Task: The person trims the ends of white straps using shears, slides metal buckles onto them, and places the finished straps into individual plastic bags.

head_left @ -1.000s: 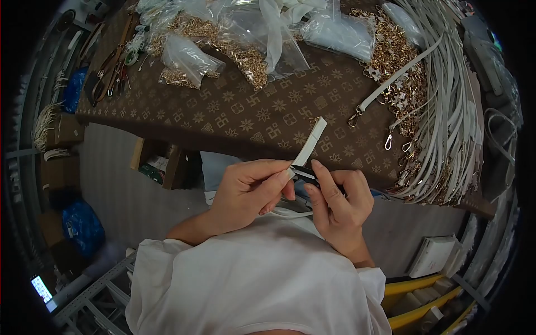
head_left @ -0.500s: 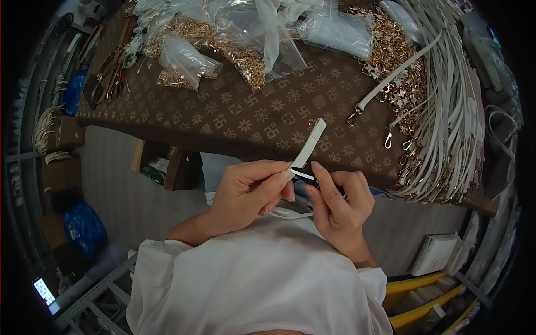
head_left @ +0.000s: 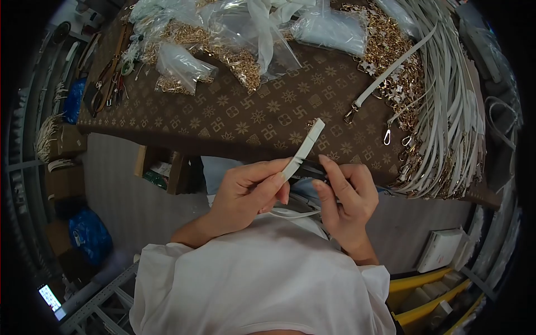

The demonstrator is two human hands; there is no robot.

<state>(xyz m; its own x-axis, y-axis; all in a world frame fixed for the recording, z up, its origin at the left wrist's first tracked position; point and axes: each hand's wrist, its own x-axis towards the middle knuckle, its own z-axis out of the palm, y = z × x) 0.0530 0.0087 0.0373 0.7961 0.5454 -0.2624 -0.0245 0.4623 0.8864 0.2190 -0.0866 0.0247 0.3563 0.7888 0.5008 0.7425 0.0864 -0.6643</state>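
Observation:
My left hand (head_left: 252,191) pinches a flat white strap (head_left: 306,146) between thumb and fingers. The strap's squared end points up and away from me, over the table's front edge. Just right of the strap, my right hand (head_left: 350,196) is closed around a small black-handled pointed tool (head_left: 310,168), seen partly behind the fingers. Its dark tip lies close to a raised fold on the strap. Below the hands a thin white strap loop (head_left: 293,214) curves in front of my shirt.
On the brown patterned table (head_left: 223,120) lie clear bags (head_left: 181,64), gold clasps (head_left: 385,42) and a big bundle of white straps (head_left: 446,111). Scissors (head_left: 103,78) are at the far left. An open carton (head_left: 167,167) stands below the table.
My right hand has moved slightly right and drawn the tool back from my left fingertips. The pale blade is less visible, and more of the strap shows above my left thumb.

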